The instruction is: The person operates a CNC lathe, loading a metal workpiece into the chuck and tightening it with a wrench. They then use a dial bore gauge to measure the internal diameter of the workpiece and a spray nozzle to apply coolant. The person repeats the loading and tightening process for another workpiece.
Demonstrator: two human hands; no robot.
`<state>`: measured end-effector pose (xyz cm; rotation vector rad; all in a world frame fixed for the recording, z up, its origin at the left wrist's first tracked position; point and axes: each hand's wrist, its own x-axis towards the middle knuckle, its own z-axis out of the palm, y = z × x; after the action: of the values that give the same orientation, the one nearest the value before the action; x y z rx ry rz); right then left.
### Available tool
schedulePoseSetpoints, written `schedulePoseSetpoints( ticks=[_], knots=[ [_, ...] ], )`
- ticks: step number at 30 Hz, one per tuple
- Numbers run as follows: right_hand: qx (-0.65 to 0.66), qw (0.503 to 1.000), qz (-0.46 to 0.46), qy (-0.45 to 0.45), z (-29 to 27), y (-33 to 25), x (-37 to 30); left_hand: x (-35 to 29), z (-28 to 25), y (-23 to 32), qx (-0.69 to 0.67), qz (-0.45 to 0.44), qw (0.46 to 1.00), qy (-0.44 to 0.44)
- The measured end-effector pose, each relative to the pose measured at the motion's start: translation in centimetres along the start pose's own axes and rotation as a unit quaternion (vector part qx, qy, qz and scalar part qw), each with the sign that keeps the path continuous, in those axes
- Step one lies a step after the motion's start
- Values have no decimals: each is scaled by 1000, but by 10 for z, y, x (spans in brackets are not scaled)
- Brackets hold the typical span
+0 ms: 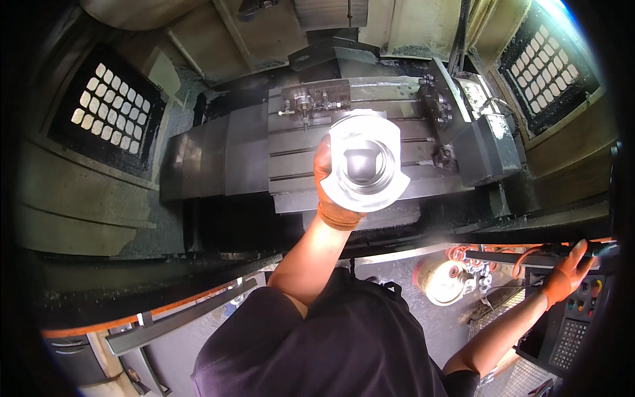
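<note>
My left hand (pixel 325 178), in an orange glove, holds up a shiny round metal part (pixel 401 178) with a wide bore and cut-away sides. Its fingers wrap the part's left side and are partly hidden behind it. Underneath lies the slotted machine table (pixel 291 167), a little way below the part. Off to the right, my gloved right hand (pixel 562 276) reaches to the top of a control panel (pixel 570 341) with coloured buttons and keys. Two of its fingers show stretched out and apart, beside a dark object at the panel's upper edge.
A clamping fixture (pixel 304 106) with bolts stands on the table's far left part. At the table's right is a dark rotary unit (pixel 486 149). Grated windows flank the enclosure. A red coiled hose (pixel 526 261) and a round pale container (pixel 442 281) are near the right front.
</note>
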<state>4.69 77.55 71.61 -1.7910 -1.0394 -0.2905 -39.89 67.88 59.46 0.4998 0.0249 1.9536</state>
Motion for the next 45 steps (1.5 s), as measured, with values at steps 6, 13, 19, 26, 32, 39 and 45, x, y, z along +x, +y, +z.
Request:
schedulePoseSetpoints(
  ticks=[6, 13, 19, 26, 32, 39, 45],
  knots=[
    [-70, 984, -137, -86, -11, 56, 35, 19, -5, 14, -64, -6, 997, 50],
    [-15, 993, -47, -111, -25, 27, 5, 32, -26, 25, -113, -3, 994, 8],
    [137, 967, -215, -15, 18, 18, -65, 40, -50, 27, 38, 18, 999, 33],
    [246, 901, -114, -337, 183, -50, -112, 80, -87, 3, 407, -24, 906, 111],
    [259, 868, -208, -368, 386, -75, -114, 154, -149, -67, 457, -129, 860, 189],
    [289, 862, -223, -351, 483, -92, -121, 246, -236, -151, 395, -93, 904, 132],
    [278, 865, -209, -361, 491, -81, -125, 301, -278, -198, 344, -100, 927, 116]
  ],
)
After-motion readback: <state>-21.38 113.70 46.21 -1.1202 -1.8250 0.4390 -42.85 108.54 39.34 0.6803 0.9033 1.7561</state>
